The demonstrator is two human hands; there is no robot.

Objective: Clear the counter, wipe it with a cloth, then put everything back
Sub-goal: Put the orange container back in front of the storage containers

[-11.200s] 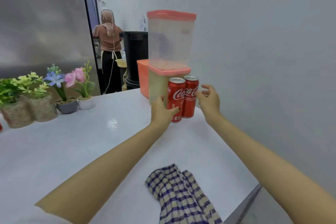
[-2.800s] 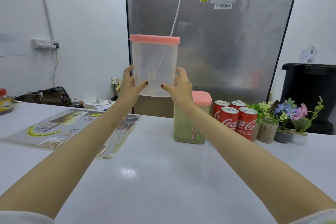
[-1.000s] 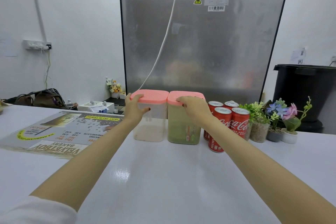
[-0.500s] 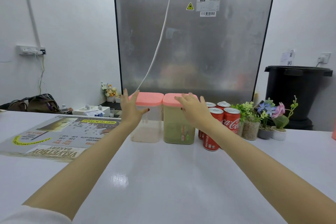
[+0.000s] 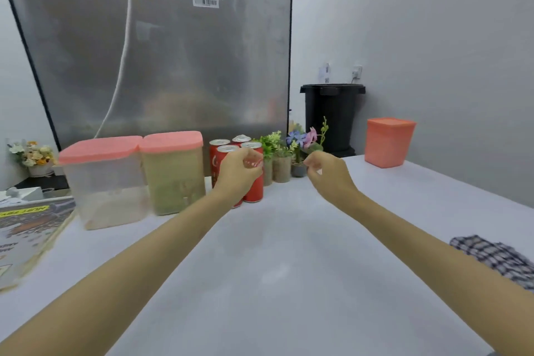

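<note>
1. Head view, the only one here: both hands are hovering low over the tabletop [image 5: 274, 269]. The left hand [image 5: 238, 173] is hanging loosely curled right in front of the soda cans [image 5: 254, 193]. It's blurry, but it isn't looking like it's gripping anything. The right hand [image 5: 329, 173] is hanging relaxed too, fingers half bent, holding nothing.
2. Along the back edge, the clear container [image 5: 104, 182], the green-filled container [image 5: 173, 173], the cans and the little potted plants [image 5: 281, 153] are all sitting bunched in a row against the steel appliance [image 5: 173, 52].
3. The orange tub [image 5: 388, 141] is standing on its own, well apart on the far right by the wall.
4. The checked cloth [image 5: 497, 254] is lying crumpled near the right edge, nobody touching it.
5. My guess on progress: the person is partway through moving stuff, with the tub looking like the leftover. Can't tell whether the wiping is done or coming up.
</note>
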